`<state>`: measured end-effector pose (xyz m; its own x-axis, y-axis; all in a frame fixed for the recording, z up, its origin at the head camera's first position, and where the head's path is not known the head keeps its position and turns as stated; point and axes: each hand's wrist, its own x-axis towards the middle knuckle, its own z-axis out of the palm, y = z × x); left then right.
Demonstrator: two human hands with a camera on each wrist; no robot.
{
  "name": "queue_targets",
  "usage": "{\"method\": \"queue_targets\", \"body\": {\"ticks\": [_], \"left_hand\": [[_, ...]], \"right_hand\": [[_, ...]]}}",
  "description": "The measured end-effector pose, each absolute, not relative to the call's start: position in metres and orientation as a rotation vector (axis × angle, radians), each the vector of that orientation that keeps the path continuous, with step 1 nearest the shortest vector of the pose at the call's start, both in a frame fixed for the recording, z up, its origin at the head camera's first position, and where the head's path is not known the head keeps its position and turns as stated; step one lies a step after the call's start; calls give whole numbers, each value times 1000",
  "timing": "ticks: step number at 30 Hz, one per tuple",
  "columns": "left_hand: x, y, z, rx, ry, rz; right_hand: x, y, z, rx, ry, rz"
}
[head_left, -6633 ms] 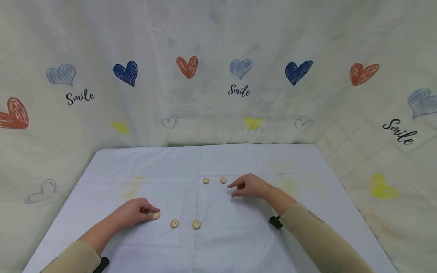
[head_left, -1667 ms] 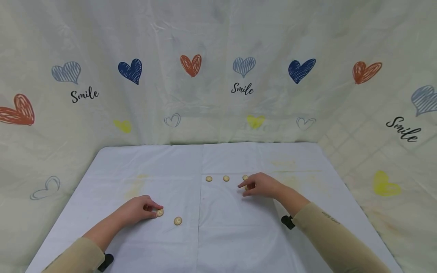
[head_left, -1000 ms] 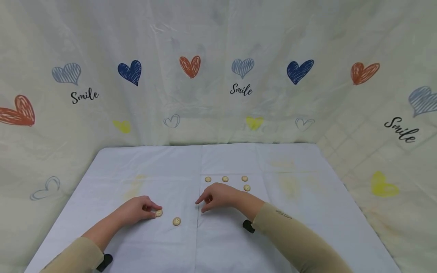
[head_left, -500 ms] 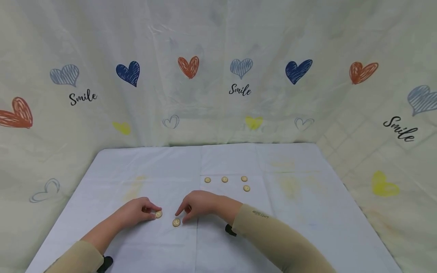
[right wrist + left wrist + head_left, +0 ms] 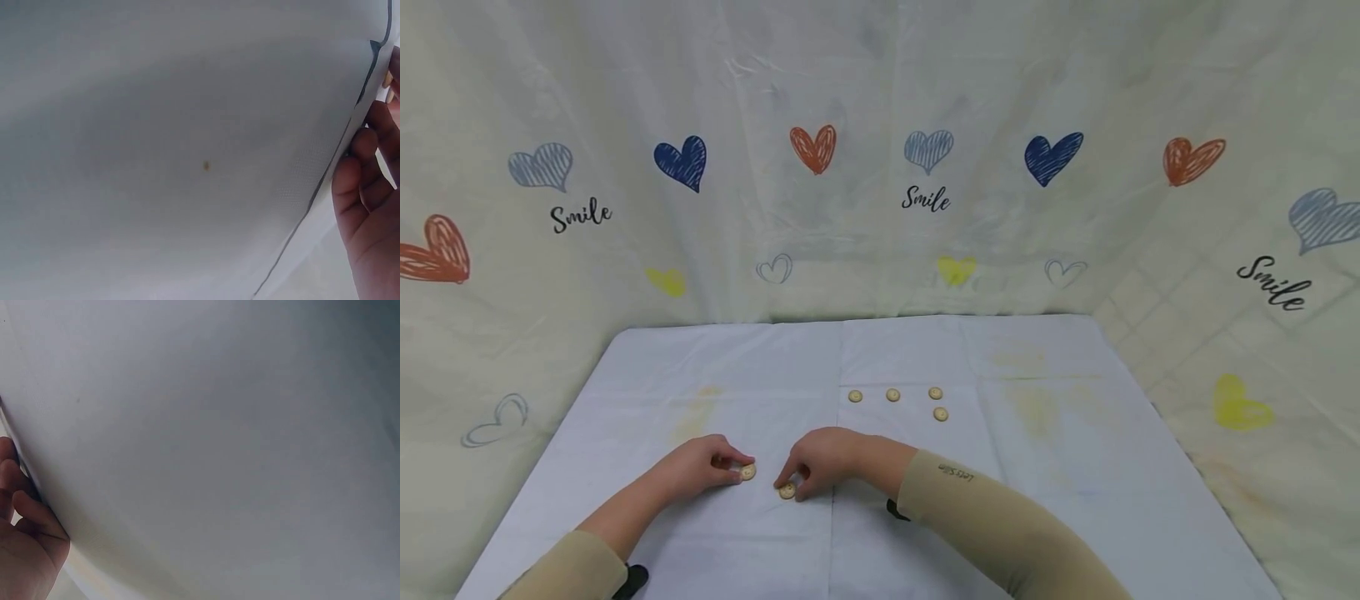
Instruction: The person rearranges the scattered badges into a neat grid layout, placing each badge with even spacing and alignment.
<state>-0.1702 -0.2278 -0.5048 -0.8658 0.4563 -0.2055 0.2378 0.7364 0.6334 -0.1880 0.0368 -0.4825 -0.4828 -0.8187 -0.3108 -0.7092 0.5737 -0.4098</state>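
partly hidden buttons [image 5: 748, 472], left hand [image 5: 698, 464] pinching one, right hand [image 5: 822, 458] another

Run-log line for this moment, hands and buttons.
left hand: pinches button | right hand: pinches second button | farther back: three buttons in a row, fourth button nearer

Left fingers [image 5: 739, 457] pinch, pointing inward, and right fingers [image 5: 786, 472] pinch nearby.
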Motion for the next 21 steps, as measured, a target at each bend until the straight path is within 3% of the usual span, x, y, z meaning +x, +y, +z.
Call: {"method": "queue_targets", "body": {"ticks": [13,21], "left_hand": [[-169,-228,-504,516,2592,876],[-171,-229,-506,487,2598,868]], "right_hand": [[-189,34,-485,-1291,2373,-227],[-197,46,-483,-1193,2413,-345]]}}
